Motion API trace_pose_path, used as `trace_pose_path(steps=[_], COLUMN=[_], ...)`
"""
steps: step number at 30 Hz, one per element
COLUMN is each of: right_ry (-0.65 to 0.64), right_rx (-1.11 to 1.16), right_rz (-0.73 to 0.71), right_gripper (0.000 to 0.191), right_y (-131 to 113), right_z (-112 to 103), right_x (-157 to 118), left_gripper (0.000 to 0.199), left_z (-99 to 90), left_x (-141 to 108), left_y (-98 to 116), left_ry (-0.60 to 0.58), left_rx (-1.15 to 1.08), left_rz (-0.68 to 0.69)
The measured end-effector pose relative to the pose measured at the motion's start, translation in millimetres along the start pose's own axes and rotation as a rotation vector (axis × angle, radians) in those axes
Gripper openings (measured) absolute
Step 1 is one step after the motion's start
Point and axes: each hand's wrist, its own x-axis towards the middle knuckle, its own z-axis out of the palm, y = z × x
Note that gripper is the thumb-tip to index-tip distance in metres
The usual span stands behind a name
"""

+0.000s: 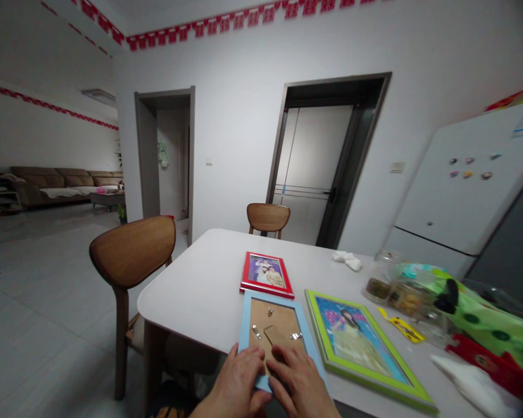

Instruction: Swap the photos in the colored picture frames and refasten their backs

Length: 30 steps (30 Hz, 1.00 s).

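My left hand (237,377) and my right hand (298,380) lie side by side on the near end of a light blue picture frame (261,302), at the table's front edge. The frame is face down, showing a brown cardboard backing (279,325) with small metal clips (256,331) and a stand. Fingers of both hands rest on that backing and hold the frame, and they hide its lower part. Right of my right hand lies a lime green picture frame (357,342). Farther ahead, a red picture frame (265,276) lies face up on the white table (192,290).
Glass jars (379,284), a yellow tag (401,325), a green patterned bag (483,313) and a red packet (488,366) crowd the table's right side. A white cloth (346,260) lies at the back. Wooden chairs (133,252) stand around the table, with a white refrigerator (462,186) on the right.
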Motion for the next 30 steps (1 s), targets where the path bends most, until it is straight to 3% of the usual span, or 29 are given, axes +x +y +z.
trace_pose_path(steps=[6, 13, 20, 25, 30], right_ry=[-0.042, -0.080, -0.039, 0.027, 0.056], right_rx=[0.144, 0.121, 0.104, 0.223, 0.080], right_rz=[-0.063, -0.122, -0.064, 0.072, 0.119], right_gripper=[0.026, 0.021, 0.017, 0.026, 0.026], right_y=[-5.8, -4.0, -2.7, 4.7, 3.0], right_z=[-3.0, -10.9, -5.0, -1.9, 10.6], right_x=[1.2, -2.2, 1.9, 25.0, 61.2], left_gripper=[0.044, 0.043, 0.040, 0.038, 0.043], left_z=[-1.6, -0.9, -6.1, -5.4, -7.6], left_x=[-1.6, -1.6, -1.4, -1.2, -2.7], left_y=[-7.6, -7.7, -3.9, -3.1, -1.2], left_ry=[0.061, 0.083, 0.037, 0.055, 0.043], left_rx=[-0.020, -0.019, 0.009, -0.025, -0.043], left_rz=[-0.014, -0.015, -0.037, -0.058, -0.048])
